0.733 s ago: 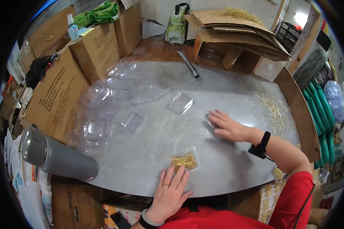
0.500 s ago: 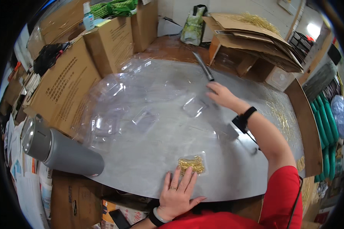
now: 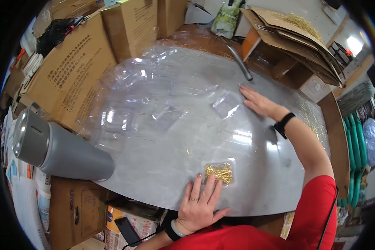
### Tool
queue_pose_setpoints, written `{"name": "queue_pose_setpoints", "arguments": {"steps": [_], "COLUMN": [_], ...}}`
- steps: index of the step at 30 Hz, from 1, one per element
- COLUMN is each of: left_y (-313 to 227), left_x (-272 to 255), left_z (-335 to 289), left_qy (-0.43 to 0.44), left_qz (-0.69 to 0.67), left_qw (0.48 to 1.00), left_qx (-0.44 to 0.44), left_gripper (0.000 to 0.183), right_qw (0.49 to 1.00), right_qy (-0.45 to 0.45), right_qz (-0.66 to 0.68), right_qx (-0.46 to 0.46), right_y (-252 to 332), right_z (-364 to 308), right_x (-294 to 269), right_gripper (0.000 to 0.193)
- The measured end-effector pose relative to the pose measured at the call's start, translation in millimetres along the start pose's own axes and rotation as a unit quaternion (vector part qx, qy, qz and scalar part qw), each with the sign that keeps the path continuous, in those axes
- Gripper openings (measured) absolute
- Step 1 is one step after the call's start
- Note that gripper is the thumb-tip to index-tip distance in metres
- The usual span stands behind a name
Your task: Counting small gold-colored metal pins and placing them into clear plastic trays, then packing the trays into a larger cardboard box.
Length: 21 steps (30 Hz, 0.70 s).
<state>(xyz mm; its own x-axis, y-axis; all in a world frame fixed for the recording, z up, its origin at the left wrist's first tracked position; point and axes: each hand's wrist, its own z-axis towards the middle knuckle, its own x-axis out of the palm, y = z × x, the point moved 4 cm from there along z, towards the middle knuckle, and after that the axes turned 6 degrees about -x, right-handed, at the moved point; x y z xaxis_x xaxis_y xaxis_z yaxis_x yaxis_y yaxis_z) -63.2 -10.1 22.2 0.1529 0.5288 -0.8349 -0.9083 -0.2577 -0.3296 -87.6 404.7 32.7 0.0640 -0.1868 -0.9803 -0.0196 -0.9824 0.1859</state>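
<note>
Near the table's front edge, a small clear plastic tray [image 3: 231, 170] holds a heap of thin gold wire pieces [image 3: 219, 174]. My left hand [image 3: 201, 204] lies with its fingers spread, the fingertips at the tray's near left side. Farther back on the right, my right hand [image 3: 260, 102] is open and flat, palm down, holding nothing. Just left of its fingers sits a clear plastic tray [image 3: 227, 105]. Beyond the fingertips, apart from them, lies a dark metal rod or tube [image 3: 239, 62]; its kind is hard to tell.
More clear plastic trays [image 3: 118, 118] cover the table's left and back. A grey bottle [image 3: 75, 152] stands at the left edge by tall cardboard boxes [image 3: 77, 71]. Loose gold wire [image 3: 310, 118] lies along the right side, beside a cardboard wall [image 3: 336, 137].
My view has shifted, moving the table's things in the picture. My right hand has drawn back slightly from the rod's near end. My left hand stays at the tray of gold pieces.
</note>
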Motion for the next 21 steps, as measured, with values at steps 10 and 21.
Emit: {"name": "queue_pose_setpoints", "arguments": {"steps": [10,21], "left_y": [-1.0,-5.4], "left_x": [0.1,-3.9], "left_z": [-5.6,-8.2], "left_qy": [0.004,-0.028], "left_qz": [-0.017,-0.014], "left_qw": [1.0,0.999], "left_qx": [0.001,0.024], "left_gripper": [0.074,0.076], "right_qw": [0.995,0.995], "right_qy": [0.051,-0.019], "right_qz": [0.028,0.058], "right_qx": [-0.075,-0.08], "right_y": [166.0,162.0], "right_z": [-157.1,-79.0], "right_x": [43.8,19.9], "right_gripper": [0.073,0.055]}}
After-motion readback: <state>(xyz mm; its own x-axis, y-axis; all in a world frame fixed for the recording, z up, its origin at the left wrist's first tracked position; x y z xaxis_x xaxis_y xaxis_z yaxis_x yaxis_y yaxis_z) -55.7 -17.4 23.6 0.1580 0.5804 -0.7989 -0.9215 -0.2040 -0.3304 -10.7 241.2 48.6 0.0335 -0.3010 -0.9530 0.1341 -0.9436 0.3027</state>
